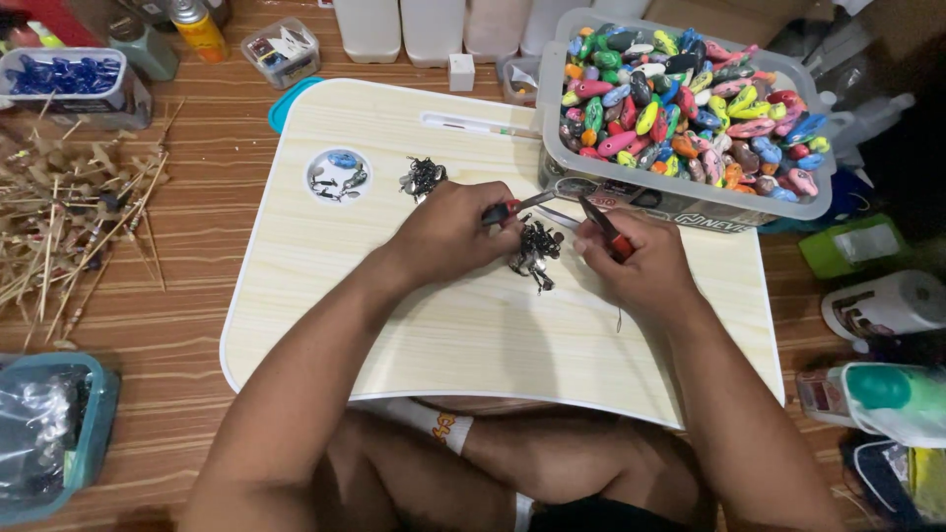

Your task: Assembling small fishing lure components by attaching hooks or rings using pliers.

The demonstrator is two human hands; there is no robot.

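Note:
My left hand (448, 234) grips red-handled pliers (516, 206) whose jaws point right, over a small heap of dark metal hooks and rings (535, 251) on the pale wooden lap tray (414, 325). My right hand (641, 268) holds a second pair of red-handled pliers (603, 225), jaws aimed up and left toward the other tool. A thin wire piece (619, 320) trails below my right hand. A second small pile of dark metal parts (424, 177) lies to the upper left, beside a round recess (338, 175) holding a few small pieces.
A clear bin (680, 192) full of colourful painted lure bodies stands at the tray's back right. Thin wooden sticks (69, 222) lie on the floor at left. A blue-rimmed container (49, 433) sits at lower left; bottles and tubs lie at right and back.

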